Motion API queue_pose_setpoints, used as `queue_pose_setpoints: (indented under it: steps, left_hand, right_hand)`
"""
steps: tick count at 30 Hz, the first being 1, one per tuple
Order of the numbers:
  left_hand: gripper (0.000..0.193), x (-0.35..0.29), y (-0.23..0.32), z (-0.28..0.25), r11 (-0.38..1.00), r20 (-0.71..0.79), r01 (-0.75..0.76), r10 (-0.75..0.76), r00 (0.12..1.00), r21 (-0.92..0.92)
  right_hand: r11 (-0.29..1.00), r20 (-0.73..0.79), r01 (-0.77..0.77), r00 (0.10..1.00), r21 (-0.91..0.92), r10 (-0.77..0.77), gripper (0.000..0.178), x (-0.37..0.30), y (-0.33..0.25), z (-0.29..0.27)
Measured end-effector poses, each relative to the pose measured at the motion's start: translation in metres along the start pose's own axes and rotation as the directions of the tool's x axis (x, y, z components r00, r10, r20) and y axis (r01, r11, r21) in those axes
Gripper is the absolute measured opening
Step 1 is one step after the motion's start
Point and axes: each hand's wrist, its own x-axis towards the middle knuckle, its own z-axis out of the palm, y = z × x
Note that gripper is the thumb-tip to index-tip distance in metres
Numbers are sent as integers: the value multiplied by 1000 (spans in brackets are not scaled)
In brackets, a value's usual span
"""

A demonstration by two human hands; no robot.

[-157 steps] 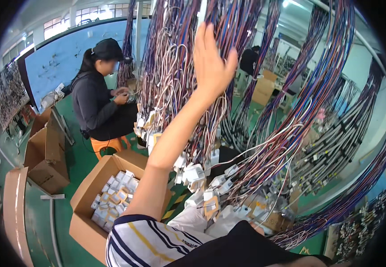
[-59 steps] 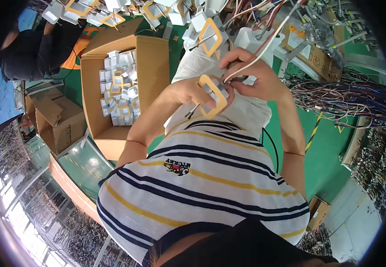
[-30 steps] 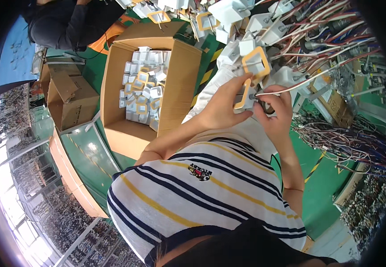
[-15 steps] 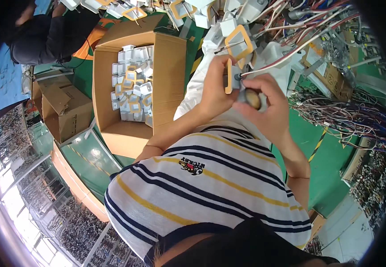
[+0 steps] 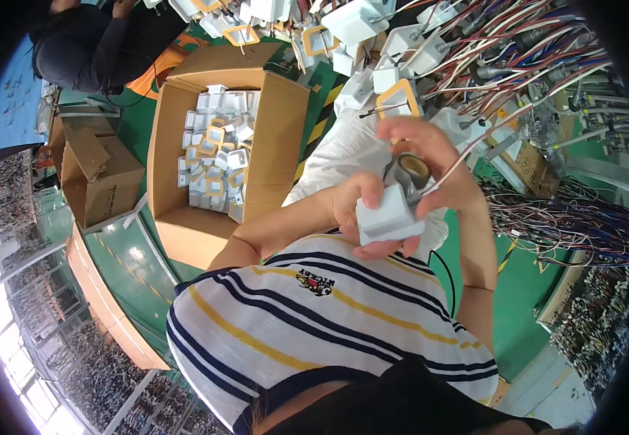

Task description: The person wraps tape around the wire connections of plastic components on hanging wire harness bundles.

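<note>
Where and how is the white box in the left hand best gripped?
Likely by its opposite upper and lower sides, coming from the left: the white box looks flat-sided there, and the wire runs off to the upper right, where the right hand and roll of tape crowd it.

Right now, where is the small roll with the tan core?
In the head view, the small roll is right of centre, within the right hand, just above the white box-shaped piece in the left hand.
</note>
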Motion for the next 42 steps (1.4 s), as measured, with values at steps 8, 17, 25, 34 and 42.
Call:
queue_pose_setpoints:
  steps: [8, 17, 25, 34, 42]
  left_hand:
    - [73, 12, 10, 0, 956, 195, 245, -213, 957, -160]
    - [66, 4, 25, -1, 982, -100, 101, -86, 991, 161]
    - [53, -4, 18, 3, 13, -238, 381, 802, 548, 924]
    - [55, -3, 15, -9, -1, -235, 366, 763, 602, 931]
    - [60, -6, 20, 10, 823, -448, 158, 127, 885, 545]
  right_hand:
    - [992, 542, 82, 831, 96, -121, 42, 29, 4, -32]
    - [818, 413, 249, 911, -518, -16, 26, 15, -17, -54]
    - [816, 51, -308, 924, -490, 380, 36, -21, -28, -28]
    - [911, -274, -388, 899, -138, 341, 60, -48, -21, -36]
    - [947, 207, -88, 966, -310, 157, 62, -22, 5, -42]
